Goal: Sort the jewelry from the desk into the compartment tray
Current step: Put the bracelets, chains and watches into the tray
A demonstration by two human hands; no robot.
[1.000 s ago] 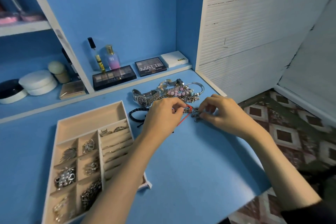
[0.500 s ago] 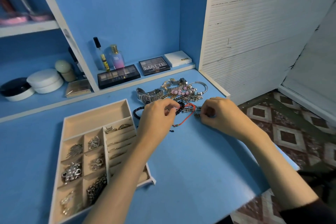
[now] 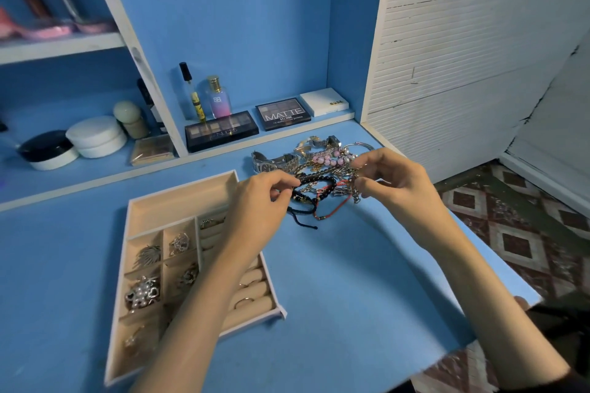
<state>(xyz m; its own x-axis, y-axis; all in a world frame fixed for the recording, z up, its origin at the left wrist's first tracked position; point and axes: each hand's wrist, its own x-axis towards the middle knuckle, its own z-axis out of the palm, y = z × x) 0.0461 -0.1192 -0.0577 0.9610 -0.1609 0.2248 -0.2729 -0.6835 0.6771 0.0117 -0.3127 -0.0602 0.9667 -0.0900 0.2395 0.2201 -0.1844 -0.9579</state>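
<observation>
At a blue desk [image 3: 351,281], a person's left hand [image 3: 258,198] pinches a black beaded bracelet [image 3: 314,188] between thumb and fingertips, while the right hand [image 3: 392,179] pinches a metal chain [image 3: 352,191] in the same tangle, held just above the desk. The jewelry pile [image 3: 316,159], with watches and pink beads, lies just behind the hands. The compartment tray [image 3: 178,201] sits at left, near the pile, several sections holding silver pieces and rings.

Left forearm [image 3: 204,293] covering the middle of the cream compartment tray [image 3: 178,201], ring rolls partly hidden. Tangled metal chains [image 3: 346,190] behind right-hand fingers [image 3: 367,183], links indistinguishable. Near tray compartments blurred.
</observation>
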